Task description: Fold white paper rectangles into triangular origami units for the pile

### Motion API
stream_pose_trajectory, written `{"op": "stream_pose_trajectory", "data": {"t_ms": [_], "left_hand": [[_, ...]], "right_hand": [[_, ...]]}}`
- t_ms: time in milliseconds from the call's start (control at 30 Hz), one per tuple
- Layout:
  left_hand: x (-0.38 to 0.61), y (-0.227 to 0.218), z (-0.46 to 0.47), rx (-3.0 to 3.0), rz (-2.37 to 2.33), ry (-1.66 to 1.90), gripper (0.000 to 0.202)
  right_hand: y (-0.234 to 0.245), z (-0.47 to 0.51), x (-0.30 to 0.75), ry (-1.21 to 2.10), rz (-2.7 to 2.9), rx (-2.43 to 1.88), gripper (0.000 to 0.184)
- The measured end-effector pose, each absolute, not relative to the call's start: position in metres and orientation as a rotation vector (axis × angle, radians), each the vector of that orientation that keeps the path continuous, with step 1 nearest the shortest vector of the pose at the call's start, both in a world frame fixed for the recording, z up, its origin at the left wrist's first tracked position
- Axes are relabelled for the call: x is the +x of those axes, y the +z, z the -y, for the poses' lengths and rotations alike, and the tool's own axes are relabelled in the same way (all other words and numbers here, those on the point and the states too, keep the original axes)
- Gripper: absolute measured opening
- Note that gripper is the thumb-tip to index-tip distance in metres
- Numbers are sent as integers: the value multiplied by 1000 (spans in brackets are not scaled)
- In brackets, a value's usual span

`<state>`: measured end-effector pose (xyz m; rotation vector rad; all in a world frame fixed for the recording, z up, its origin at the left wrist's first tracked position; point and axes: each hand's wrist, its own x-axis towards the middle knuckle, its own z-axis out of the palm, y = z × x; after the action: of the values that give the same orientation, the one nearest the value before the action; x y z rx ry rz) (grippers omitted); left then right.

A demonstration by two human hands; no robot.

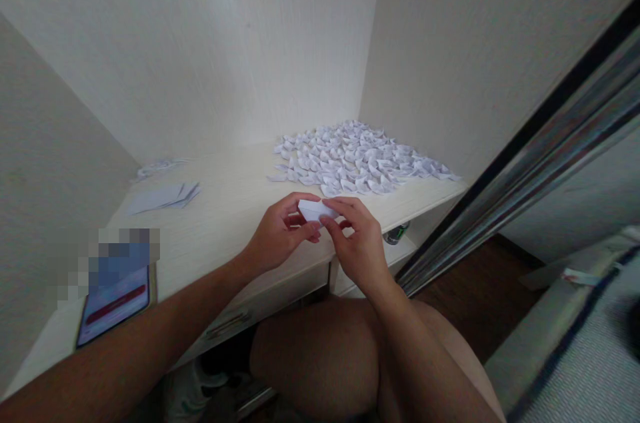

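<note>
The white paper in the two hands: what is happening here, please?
The left hand and the right hand together hold a small folded white paper near the front edge of a white desk. Many folded paper pieces lie spread toward the right; flat paper sheets lie toward the left, with a phone nearer the camera.

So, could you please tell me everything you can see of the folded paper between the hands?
The folded paper is small, white and plain, narrowing toward its lower edge, with a faint crease. Its broad face tilts up toward the camera. It is held near the front edge of the white desk, the left hand gripping its left side and the right hand its right; they hide part of its outline.
</note>
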<state>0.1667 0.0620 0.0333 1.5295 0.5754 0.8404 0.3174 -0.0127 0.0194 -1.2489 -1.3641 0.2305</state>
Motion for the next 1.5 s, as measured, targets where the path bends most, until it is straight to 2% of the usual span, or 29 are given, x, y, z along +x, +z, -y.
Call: {"op": "stream_pose_trajectory", "data": {"t_ms": [400,567,800,933,1033,1200,1500], "left_hand": [[166,35,-56,1534,-495,908,43],[166,35,-57,1519,-506,902,42],[166,35,-55,1528,-472,917,49],[166,33,-55,1563,-467,920,34],[165,32,-58,1535,-480,915,22],[165,36,-61,1390,-546,861,30],[163,42,-61,1283,-588,668,36]], "right_hand": [[21,17,311,75,1301,-1159,20],[23,16,312,244,1188,-1138,9],[17,11,318,587,1074,-1023,8],[19,14,318,619,1126,-1005,11],[23,17,318,558,1210,-1045,18],[25,21,323,421,1416,-1090,35],[17,20,333,-58,1619,-1249,24]]}}
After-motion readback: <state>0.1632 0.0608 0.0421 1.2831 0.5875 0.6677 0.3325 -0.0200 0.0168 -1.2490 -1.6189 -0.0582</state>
